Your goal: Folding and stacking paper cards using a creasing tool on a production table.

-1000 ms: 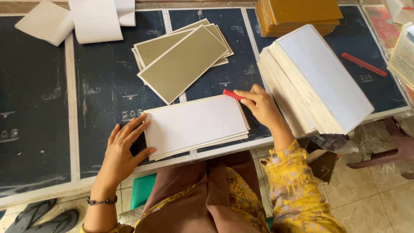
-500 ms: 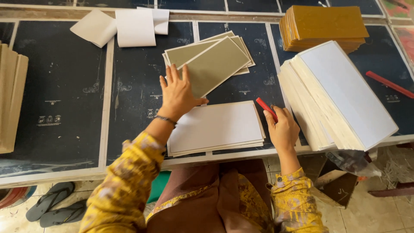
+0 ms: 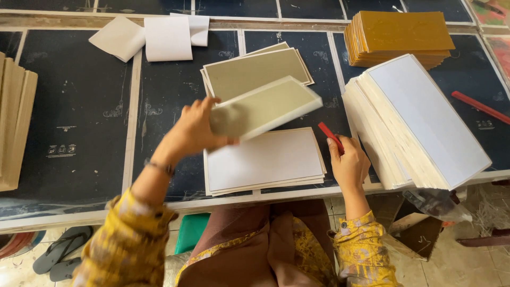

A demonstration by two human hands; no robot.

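left hand (image 3: 194, 130): grip closed on olive board (image 3: 264, 107), lifted | right hand (image 3: 348, 165): grip closed on red stick (image 3: 330, 136) | square board over white sheets (image 3: 263, 159) at bench (image 3: 74, 133) front edge

— From my feed, this looks like a small bookbinding or paper workshop.

— What tells you so?

— A long dark-topped wooden table (image 3: 79, 122) carries a leaning stack of white-faced cream boards (image 3: 419, 122), a pile of mustard-yellow rectangular covers (image 3: 398, 34) and loose folded white paper sheets (image 3: 159, 37). Grey rubber sandals (image 3: 61, 255) lie on the tiled floor (image 3: 467, 266).
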